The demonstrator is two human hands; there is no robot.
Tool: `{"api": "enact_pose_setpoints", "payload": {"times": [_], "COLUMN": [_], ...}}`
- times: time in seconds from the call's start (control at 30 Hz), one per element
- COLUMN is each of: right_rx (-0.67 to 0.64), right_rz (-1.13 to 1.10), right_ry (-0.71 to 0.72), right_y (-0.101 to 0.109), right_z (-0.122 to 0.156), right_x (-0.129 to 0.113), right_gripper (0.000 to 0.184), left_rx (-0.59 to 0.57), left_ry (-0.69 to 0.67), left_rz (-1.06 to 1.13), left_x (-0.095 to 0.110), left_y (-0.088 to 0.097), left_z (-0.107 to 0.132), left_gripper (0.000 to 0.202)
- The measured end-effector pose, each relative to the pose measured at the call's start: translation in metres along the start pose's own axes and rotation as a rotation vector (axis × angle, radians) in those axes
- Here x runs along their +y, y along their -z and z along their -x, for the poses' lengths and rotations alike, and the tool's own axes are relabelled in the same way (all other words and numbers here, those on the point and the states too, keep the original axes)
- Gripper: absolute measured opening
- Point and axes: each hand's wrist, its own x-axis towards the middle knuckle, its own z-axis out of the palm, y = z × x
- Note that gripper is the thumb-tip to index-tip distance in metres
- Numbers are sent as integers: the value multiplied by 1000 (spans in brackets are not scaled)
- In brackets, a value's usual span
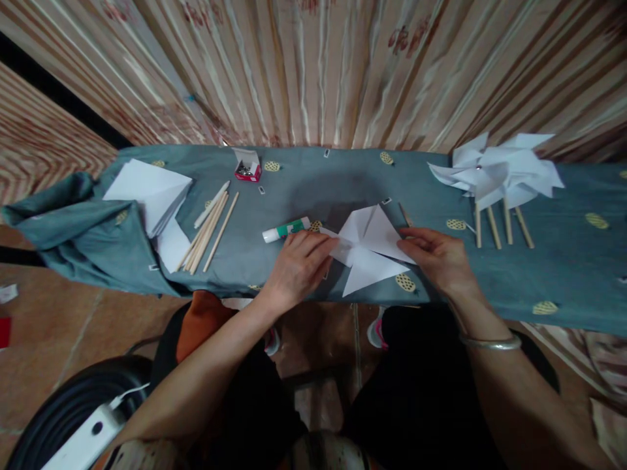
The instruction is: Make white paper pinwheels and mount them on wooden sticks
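Note:
A white sheet of paper (pixel 369 245), cut into flaps from its corners, is held just over the cloth in front of me. My left hand (pixel 306 261) pinches its left side, with the fingers bent over the edge. On the other side, my right hand (pixel 435 254) grips the right flap between thumb and fingers. A green and white glue stick (pixel 287 230) lies beside my left fingers. Just beyond my right fingertips, a thin wooden stick (pixel 405 214) lies on the cloth, partly hidden by the hand and paper.
Finished paper pinwheels (pixel 504 170) on wooden sticks lie at the right. Loose wooden sticks (pixel 210 228) and folded white paper (pixel 147 189) lie at the left, near a small red box (pixel 248 168) of pins. A curtain (pixel 318 72) hangs behind the cloth-covered table (pixel 578 261).

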Motion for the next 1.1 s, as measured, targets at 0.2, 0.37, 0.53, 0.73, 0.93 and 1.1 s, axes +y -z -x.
{"api": "enact_pose_setpoints", "payload": {"times": [0.2,0.37,0.53,0.73,0.93,1.1], "right_rx": [154,172,53,-191,-336,-366], "right_rz": [487,703,603,508,422,252], "right_ry": [165,442,535,558,470,411], "right_y": [-7,0,7,9,7,6], "right_z": [17,22,27,41,50,49], "right_x": [-2,-6,-5,-10,-10,-11], "right_gripper": [25,25,27,39,43,26], "left_rx": [-249,-316,-239,-125,-119,-195], "left_ry": [-154,-143,-187,-116,-58,-60], "left_rz": [71,-2,-34,98,171,168], "left_x": [35,36,30,21,13,13], "left_y": [-17,-28,-22,2,8,3], "left_z": [4,3,6,8,19,27], "left_gripper": [34,19,16,15,14,15]}}
